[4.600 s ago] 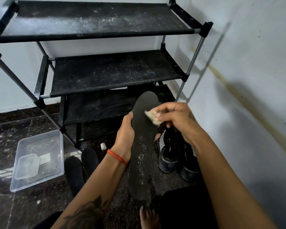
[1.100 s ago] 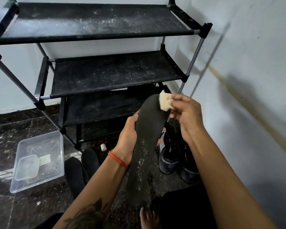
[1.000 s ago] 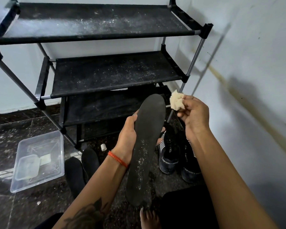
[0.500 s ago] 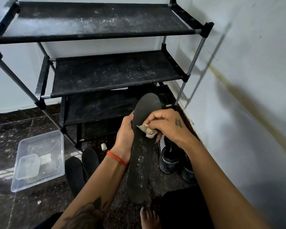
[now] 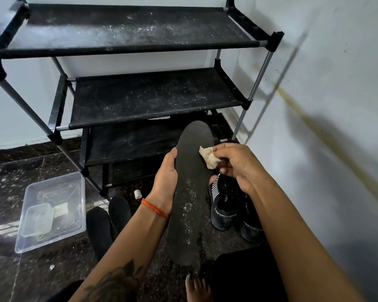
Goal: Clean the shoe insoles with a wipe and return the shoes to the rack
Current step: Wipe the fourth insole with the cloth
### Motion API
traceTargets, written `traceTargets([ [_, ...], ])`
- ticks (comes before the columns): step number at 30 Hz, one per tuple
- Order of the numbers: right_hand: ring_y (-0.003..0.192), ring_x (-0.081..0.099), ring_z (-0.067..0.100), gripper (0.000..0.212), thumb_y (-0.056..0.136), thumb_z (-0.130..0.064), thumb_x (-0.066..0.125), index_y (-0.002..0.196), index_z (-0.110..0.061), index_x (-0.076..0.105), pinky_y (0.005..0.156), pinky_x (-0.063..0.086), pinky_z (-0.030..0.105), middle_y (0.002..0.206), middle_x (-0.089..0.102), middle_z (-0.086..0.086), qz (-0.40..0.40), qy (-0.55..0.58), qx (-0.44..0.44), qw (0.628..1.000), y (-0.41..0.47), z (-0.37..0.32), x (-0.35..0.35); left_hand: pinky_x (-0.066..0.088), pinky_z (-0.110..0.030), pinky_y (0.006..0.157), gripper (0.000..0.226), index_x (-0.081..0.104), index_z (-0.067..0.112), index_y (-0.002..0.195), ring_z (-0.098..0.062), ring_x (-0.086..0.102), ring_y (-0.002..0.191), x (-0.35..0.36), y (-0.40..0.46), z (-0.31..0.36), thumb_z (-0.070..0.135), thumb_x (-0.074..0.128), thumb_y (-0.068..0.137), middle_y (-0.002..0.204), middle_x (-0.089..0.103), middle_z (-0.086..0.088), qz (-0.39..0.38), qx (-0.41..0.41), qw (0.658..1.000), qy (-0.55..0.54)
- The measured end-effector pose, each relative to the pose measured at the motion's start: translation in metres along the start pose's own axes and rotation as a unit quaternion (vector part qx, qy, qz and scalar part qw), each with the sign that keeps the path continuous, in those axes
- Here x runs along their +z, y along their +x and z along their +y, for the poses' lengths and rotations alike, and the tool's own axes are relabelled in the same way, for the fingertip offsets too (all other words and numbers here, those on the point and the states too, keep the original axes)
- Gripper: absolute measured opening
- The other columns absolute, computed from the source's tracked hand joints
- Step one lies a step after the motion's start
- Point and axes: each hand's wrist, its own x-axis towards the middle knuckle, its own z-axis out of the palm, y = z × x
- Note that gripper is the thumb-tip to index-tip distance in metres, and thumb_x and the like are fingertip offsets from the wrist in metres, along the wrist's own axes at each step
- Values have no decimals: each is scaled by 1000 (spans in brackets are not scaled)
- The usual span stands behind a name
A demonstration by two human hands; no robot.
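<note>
My left hand (image 5: 165,178) grips a long black insole (image 5: 189,197) by its left edge and holds it upright before me; white dust specks its lower half. My right hand (image 5: 238,164) pinches a crumpled beige wipe (image 5: 208,157) against the insole's upper right edge. Behind the insole, two black shoes (image 5: 225,205) with white stripes and "SPORT" lettering stand on the floor by the wall. A black shoe rack (image 5: 153,99) with dusty fabric shelves stands ahead.
A clear plastic tub (image 5: 50,211) with a small lid inside sits on the dark floor at left. Two more black insoles (image 5: 108,223) lie near it. A small white cap (image 5: 137,194) lies by the rack. A white wall runs along the right. My bare foot (image 5: 196,287) shows below.
My right hand lifted the wipe off the insole's tip, brought it down to the middle, and has now moved it back up toward the insole's upper right edge. My left hand keeps its hold.
</note>
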Motion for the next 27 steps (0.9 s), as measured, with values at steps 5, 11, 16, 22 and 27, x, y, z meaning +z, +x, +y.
traceTargets([
  [5, 38, 51, 3, 25, 83, 5, 54, 66, -10, 64, 42, 44, 13, 42, 58, -5, 79, 86, -18, 993, 3, 0, -4, 60, -40, 57, 48, 55, 9, 121, -23, 72, 71, 19, -21, 1, 43, 26, 102, 87, 74, -7, -63, 2, 997, 53],
  [11, 59, 63, 3, 11, 82, -10, 64, 80, -18, 72, 54, 47, 12, 72, 68, 1, 132, -117, -171, 969, 9, 12, -5, 54, -48, 81, 51, 72, 16, 104, -38, 64, 98, 18, -23, -1, 47, 32, 99, 106, 69, -17, -72, -39, 995, 55],
  [16, 75, 59, -2, 21, 77, -13, 73, 95, -23, 73, 73, 49, 14, 85, 62, -13, 48, -287, -255, 922, 8, 19, 7, 53, -45, 83, 51, 62, 9, 119, -28, 67, 86, 18, -24, -1, 48, 39, 96, 99, 69, -15, -51, -50, 996, 54],
  [22, 71, 68, 17, 21, 76, 5, 71, 90, -10, 75, 43, 53, 24, 93, 67, 5, -114, -197, -206, 952, -9, 9, 5, 58, -31, 55, 56, 54, 5, 127, -22, 70, 66, 16, -24, 0, 47, 34, 98, 85, 71, -14, -59, -56, 996, 46],
  [27, 70, 69, 22, 20, 73, 9, 70, 84, -7, 74, 53, 55, 26, 84, 71, 11, -151, -89, -181, 968, -14, -1, -10, 58, -39, 74, 56, 60, 6, 122, -27, 69, 81, 14, -23, 2, 50, 36, 96, 101, 70, -17, -59, -65, 995, 45],
])
